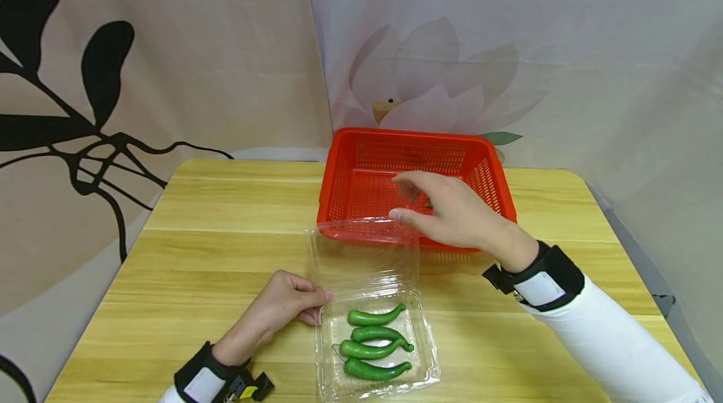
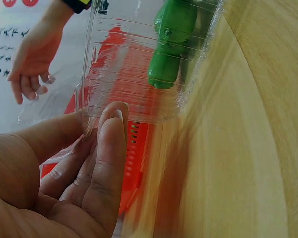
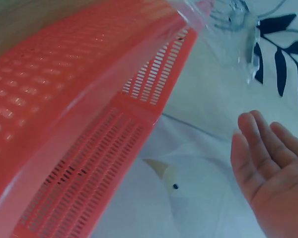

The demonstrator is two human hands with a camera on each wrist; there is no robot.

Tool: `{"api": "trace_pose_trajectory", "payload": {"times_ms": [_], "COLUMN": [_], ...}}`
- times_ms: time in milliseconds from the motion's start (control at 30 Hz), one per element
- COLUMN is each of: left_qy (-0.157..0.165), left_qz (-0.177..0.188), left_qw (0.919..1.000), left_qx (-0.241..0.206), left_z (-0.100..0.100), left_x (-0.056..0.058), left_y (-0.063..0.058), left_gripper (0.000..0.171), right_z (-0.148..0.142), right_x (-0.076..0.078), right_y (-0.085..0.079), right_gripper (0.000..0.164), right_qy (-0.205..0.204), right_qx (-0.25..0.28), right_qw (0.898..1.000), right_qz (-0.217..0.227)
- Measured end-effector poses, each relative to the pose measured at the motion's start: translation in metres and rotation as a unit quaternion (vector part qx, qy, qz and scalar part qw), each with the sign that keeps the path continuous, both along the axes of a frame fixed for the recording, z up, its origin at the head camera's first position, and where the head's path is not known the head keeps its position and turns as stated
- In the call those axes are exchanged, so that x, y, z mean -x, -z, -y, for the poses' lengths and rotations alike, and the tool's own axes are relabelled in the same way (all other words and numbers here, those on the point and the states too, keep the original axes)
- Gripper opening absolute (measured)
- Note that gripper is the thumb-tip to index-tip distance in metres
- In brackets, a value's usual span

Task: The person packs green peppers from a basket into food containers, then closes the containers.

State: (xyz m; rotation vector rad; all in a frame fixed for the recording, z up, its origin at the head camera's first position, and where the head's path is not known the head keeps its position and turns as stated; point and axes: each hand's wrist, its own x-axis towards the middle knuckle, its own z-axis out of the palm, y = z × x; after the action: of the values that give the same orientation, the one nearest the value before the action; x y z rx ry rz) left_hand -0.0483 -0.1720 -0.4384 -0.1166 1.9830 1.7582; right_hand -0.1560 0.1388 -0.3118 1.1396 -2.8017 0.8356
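Several green chili peppers (image 1: 375, 370) lie in a row in a clear plastic clamshell box (image 1: 426, 340). The box's hinged lid (image 1: 364, 262) stands raised at the far side, overlapping the front of the red basket in the head view. At the box's left edge, near the hinge, my left hand (image 1: 285, 299) pinches the plastic between thumb and fingers; in the left wrist view the fingertips (image 2: 111, 124) grip its rim. My right hand (image 1: 452, 211) hovers over the basket with fingers loosely bent and nothing in them, the thumb near the lid's top edge.
A red perforated plastic basket (image 1: 330, 193) stands at the back of the wooden table (image 1: 237, 221), right behind the box. Behind the table hangs a printed cloth backdrop (image 1: 226, 64) with dark leaves and a pale lotus.
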Motion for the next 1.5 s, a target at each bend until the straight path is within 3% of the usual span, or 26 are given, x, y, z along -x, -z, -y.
{"api": "trace_pose_trajectory", "payload": {"times_ms": [133, 333, 800, 933, 1167, 1267, 1400, 1500], "left_qy": [0.0, 0.001, -0.004, -0.002, -0.002, -0.002, -0.002, 0.0], "left_qz": [0.0, 0.001, 0.001, 0.0, 0.0, 0.0, 0.002, -0.001], "left_qw": [1.0, 1.0, 1.0, 1.0, 1.0, 1.0, 1.0, 1.0], "left_qx": [-0.003, -0.001, -0.004, -0.004, -0.009, -0.007, -0.005, -0.004], "left_z": [0.0, 0.0, 0.0, 0.0, 0.0, 0.0, 0.0, 0.0], "left_x": [0.001, 0.001, 0.001, 0.001, 0.0, 0.0, 0.0, 0.0], "left_y": [-0.001, -0.001, 0.002, 0.001, 0.001, 0.002, 0.001, -0.001], "left_gripper": [0.026, 0.026, 0.025, 0.025, 0.025, 0.025, 0.025, 0.025], "right_z": [-0.007, -0.015, -0.014, -0.015, -0.018, -0.019, -0.018, -0.016], "right_x": [0.017, 0.043, 0.094, 0.102, 0.112, 0.114, 0.116, 0.115], "right_y": [0.001, 0.008, 0.024, 0.031, 0.044, 0.048, 0.051, 0.053], "right_gripper": [0.051, 0.054, 0.068, 0.069, 0.057, 0.048, 0.022, 0.022], "right_qy": [0.034, 0.073, 0.093, 0.1, 0.083, 0.073, 0.067, 0.067], "right_qx": [0.011, -0.021, -0.161, -0.203, -0.258, -0.278, -0.31, -0.337], "right_qw": [0.999, 0.996, 0.979, 0.968, 0.951, 0.948, 0.939, 0.932], "right_qz": [0.028, 0.057, 0.084, 0.109, 0.145, 0.14, 0.129, 0.119]}}
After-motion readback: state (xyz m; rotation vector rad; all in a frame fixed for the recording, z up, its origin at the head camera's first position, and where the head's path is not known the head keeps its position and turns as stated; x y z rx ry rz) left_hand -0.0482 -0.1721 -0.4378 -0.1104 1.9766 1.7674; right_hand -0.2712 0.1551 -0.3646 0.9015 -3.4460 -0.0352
